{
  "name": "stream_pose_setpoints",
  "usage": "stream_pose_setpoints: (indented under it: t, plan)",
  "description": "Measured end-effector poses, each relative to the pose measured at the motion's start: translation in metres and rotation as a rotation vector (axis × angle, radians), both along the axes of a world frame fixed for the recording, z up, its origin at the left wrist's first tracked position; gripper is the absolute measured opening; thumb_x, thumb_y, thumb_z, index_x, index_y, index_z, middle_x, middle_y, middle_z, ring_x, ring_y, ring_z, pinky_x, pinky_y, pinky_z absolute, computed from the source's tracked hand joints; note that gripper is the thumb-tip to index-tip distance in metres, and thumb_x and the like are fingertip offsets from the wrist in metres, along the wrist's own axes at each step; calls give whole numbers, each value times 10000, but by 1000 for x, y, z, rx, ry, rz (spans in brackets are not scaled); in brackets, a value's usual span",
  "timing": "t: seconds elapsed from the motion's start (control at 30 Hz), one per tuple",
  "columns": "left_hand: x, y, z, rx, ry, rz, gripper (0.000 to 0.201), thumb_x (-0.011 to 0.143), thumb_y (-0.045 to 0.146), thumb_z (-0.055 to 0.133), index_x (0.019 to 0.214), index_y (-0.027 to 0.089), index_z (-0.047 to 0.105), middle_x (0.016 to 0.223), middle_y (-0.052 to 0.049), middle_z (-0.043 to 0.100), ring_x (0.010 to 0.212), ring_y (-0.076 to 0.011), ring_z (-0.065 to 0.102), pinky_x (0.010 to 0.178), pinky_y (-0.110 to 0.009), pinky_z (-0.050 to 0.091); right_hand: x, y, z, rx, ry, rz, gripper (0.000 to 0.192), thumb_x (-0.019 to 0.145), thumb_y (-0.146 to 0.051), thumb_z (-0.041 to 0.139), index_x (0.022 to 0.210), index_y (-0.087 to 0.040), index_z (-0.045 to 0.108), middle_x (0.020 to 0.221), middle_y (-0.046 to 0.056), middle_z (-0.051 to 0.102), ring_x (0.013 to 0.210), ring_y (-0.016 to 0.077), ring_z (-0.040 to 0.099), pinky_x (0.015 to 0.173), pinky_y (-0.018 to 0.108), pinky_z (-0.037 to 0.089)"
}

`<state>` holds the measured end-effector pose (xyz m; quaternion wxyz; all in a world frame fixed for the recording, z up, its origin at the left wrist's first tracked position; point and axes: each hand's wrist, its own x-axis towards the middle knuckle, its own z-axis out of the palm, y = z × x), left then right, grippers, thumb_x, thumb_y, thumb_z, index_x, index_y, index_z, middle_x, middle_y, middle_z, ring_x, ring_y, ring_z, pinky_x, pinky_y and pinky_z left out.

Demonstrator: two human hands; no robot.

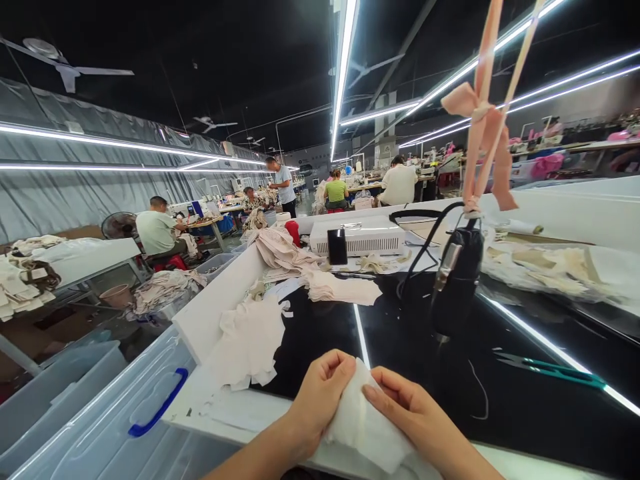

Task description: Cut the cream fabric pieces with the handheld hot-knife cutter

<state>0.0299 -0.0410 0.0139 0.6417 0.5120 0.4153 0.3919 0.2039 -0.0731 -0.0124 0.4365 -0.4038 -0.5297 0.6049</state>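
Note:
Both of my hands hold one small piece of white fabric [361,420] at the near edge of a glossy black table [525,393]. My left hand [320,393] pinches its left side, with fingers curled over the top edge. My right hand [415,413] grips the right side, with its thumb lying on the cloth. A black hanging tool [457,277] dangles just beyond my hands, tied up by a pink ribbon [483,127].
Cut cream fabric pieces [250,333] lie to the left, more pieces [320,280] behind them. Green-handled scissors [555,370] rest at right. A white box unit [360,237] stands at the back. Clear plastic bins with a blue handle [160,403] sit lower left. Several people work at distant tables.

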Motion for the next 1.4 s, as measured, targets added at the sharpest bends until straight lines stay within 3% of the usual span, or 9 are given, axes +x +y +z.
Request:
stream_pose_setpoints:
  t: [0.27, 0.4, 0.67, 0.9, 1.07, 1.17, 1.27, 1.4]
  plan:
    - [-2, 3, -11, 73, 43, 38, 511, 844, 647, 777, 761, 198, 547, 670, 63, 399, 652, -116, 320, 628, -252, 311, 0, 8, -11, -40, -14, 105, 628, 809, -809, 780, 865, -196, 653, 726, -31, 533, 652, 114, 423, 596, 228, 349]
    - [-5, 1, -14, 80, 15, 46, 526, 832, 653, 769, 746, 206, 505, 687, 58, 404, 658, -117, 316, 637, -258, 324, -1, 12, -12, -30, -80, 145, 663, 798, -835, 767, 794, -207, 553, 694, -52, 407, 650, 110, 331, 574, 227, 279]
    - [-20, -1, -16, 113, 37, 0, 619, 791, 761, 770, 751, 202, 508, 684, 55, 434, 641, -108, 318, 633, -261, 305, -13, 20, -21, -6, -130, 240, 692, 775, -885, 726, 847, -210, 591, 714, -43, 453, 641, 117, 338, 608, 262, 263]
    - [-37, -2, -18, 70, 95, -53, 699, 727, 860, 772, 763, 195, 558, 644, 61, 436, 581, -92, 305, 558, -252, 247, -22, 21, -1, -20, -157, 359, 639, 763, -807, 797, 827, -202, 603, 742, -33, 502, 662, 117, 360, 617, 259, 292]
    - [-52, 4, -22, 43, 137, -50, 726, 727, 903, 747, 809, 202, 580, 613, 61, 471, 520, -90, 371, 517, -241, 260, -23, 27, 4, 25, -255, 390, 704, 759, -903, 702, 771, -221, 528, 689, -51, 442, 627, 114, 319, 587, 269, 259]
    - [-63, 5, -14, 67, 148, -37, 714, 751, 893, 745, 814, 199, 587, 614, 52, 494, 539, -100, 415, 532, -244, 284, -20, 31, 7, 54, -333, 380, 699, 757, -881, 721, 752, -209, 530, 698, -47, 431, 650, 118, 325, 599, 274, 248]
    - [-75, 4, 1, 84, 171, -9, 682, 771, 849, 773, 793, 195, 580, 621, 57, 484, 546, -84, 358, 532, -245, 241, -15, 33, 12, 45, -387, 387, 693, 754, -871, 722, 754, -198, 556, 711, -38, 432, 674, 126, 351, 605, 274, 248]
    - [-91, 3, 18, 28, 213, -27, 704, 729, 859, 803, 807, 202, 567, 573, 87, 439, 500, -60, 246, 502, -257, 151, -5, 32, 18, -30, -431, 424, 505, 814, -652, 776, 735, -209, 545, 680, -44, 385, 648, 122, 335, 570, 274, 214]
